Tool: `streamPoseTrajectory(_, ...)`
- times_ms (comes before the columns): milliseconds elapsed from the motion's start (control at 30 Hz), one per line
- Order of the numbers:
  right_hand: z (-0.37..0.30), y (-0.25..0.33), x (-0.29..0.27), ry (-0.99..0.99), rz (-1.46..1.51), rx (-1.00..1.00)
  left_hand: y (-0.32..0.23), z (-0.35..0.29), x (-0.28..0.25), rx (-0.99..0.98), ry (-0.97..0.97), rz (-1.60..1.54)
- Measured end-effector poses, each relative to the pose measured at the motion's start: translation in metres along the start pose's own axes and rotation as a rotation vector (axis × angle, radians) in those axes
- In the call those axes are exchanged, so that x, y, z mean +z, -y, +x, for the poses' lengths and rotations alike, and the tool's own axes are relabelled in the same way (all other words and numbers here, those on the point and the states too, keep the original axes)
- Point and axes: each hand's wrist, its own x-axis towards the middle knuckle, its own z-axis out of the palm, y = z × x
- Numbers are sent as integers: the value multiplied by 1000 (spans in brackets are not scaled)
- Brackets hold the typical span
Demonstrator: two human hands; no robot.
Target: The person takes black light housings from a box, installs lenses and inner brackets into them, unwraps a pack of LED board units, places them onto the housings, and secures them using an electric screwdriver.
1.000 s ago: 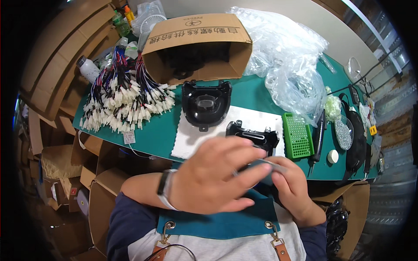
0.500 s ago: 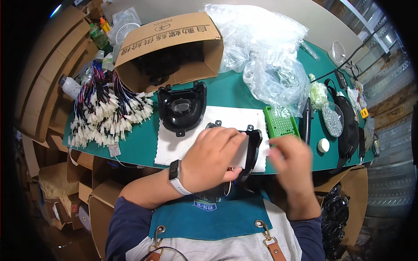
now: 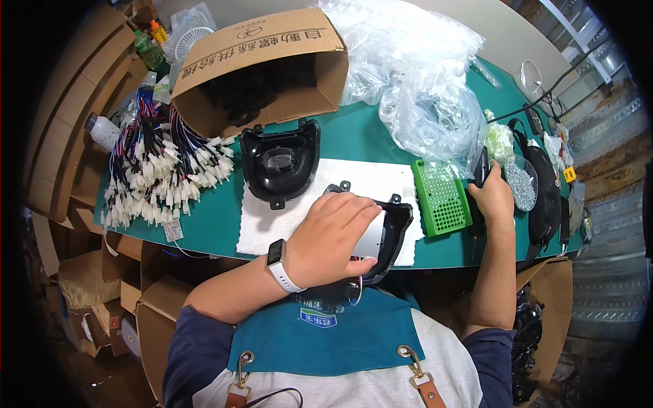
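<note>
My left hand (image 3: pixel 330 241) lies over a black plastic housing (image 3: pixel 400 231) at the front of the white mat (image 3: pixel 262 224), its fingers curled over a flat silvery-white plate (image 3: pixel 371 243) set in it. Thin wires (image 3: pixel 359 285) hang from the housing's near side. Off to the right, my right hand (image 3: pixel 495 197) is closed around a black electric screwdriver (image 3: pixel 481 166) whose thin bit points toward me. A second black housing (image 3: pixel 282 166), hollow side up with a clear oval window, rests on the mat's far left corner.
A green perforated tray (image 3: pixel 443 200) stands between mat and screwdriver. Beyond it are a bowl of small screws (image 3: pixel 522 185) and a black pouch (image 3: pixel 544 204). Wire bundles with white connectors (image 3: pixel 166 173), an open carton (image 3: pixel 262 58) and clear plastic bags (image 3: pixel 422 75) crowd the left and back.
My right hand has moved away from the housing, to the right and farther back, and has taken hold of the screwdriver. My left hand stays on the housing, which now lies flatter.
</note>
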Motion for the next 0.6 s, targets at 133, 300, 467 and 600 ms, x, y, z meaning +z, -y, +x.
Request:
streamPoseTrajectory(133, 11, -79, 9, -295, 473, -150, -3, 3, -5, 10, -55, -9)
streamPoseTrajectory(300, -64, -52, -73, -214, 1828, -344, -2, 2, -19, -6, -110, -37)
streamPoseTrajectory(467, -78, -7, -61, -451, 1949, -562, -4, 10, -10, -11, -40, -29)
streamPoseTrajectory(600, -73, 31, -40, -401, 1852, -653, -4, 12, -3, -21, 6, -13)
